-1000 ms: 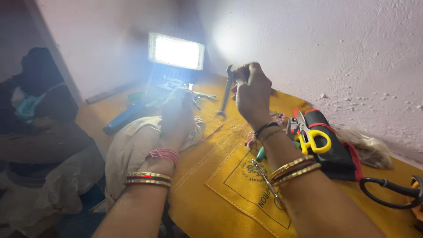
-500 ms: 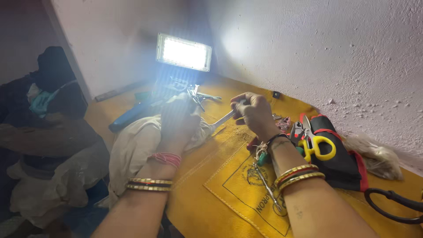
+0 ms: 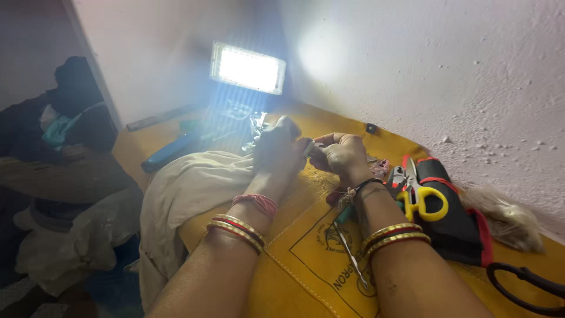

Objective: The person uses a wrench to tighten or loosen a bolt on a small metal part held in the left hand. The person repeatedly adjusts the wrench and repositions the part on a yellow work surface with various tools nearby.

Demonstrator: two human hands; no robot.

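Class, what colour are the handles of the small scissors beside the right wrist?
Yellow handles, clearest in the head view.

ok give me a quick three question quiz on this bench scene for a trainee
1. True or false: the left hand and right hand are close together in front of the lit lamp panel.
2. Multiple choice: the yellow-handled scissors lie on A) the beige cloth, B) the black and red pouch, C) the blue tool.
3. Fill in: the hands work over a ____-coloured apron spread on the surface.

Key: 1 true; 2 B; 3 yellow.
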